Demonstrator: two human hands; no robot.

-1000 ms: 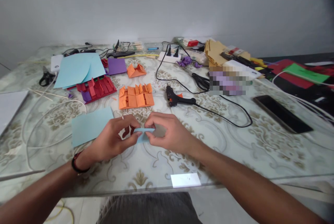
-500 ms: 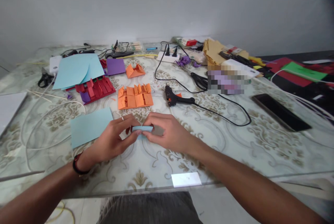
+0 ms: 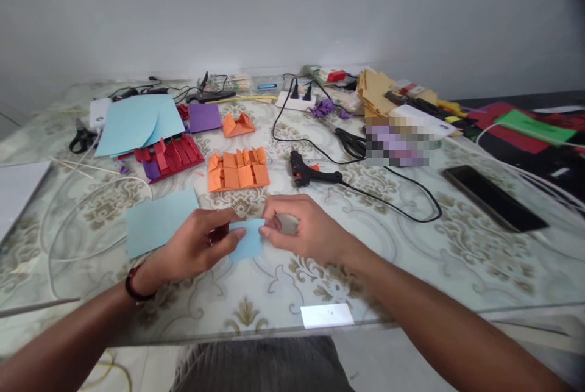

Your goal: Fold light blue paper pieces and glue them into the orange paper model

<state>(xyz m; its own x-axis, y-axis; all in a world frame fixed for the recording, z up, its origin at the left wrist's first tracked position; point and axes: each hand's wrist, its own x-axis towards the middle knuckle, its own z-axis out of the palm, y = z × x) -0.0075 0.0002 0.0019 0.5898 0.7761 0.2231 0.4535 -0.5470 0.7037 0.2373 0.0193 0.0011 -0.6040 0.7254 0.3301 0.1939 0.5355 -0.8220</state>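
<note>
Between my hands is a small light blue piece of paper, its face tilted toward me. My left hand pinches its left edge between thumb and fingers. At the upper right corner, the thumb and fingertips of my right hand grip it too. Partly behind my left hand lies a larger light blue sheet on the table. Just beyond my hands sits a folded orange paper piece with raised flaps. A black glue gun lies to the right of it.
Light blue sheets overlap a red folded paper piece at the back left. Purple paper and a smaller orange fold lie nearby. Black scissors, a power strip and a phone are farther right. Cables cross the patterned tablecloth.
The small blue paper has turned from nearly edge-on to showing its flat face. My right hand has shifted slightly right, to the paper's corner.
</note>
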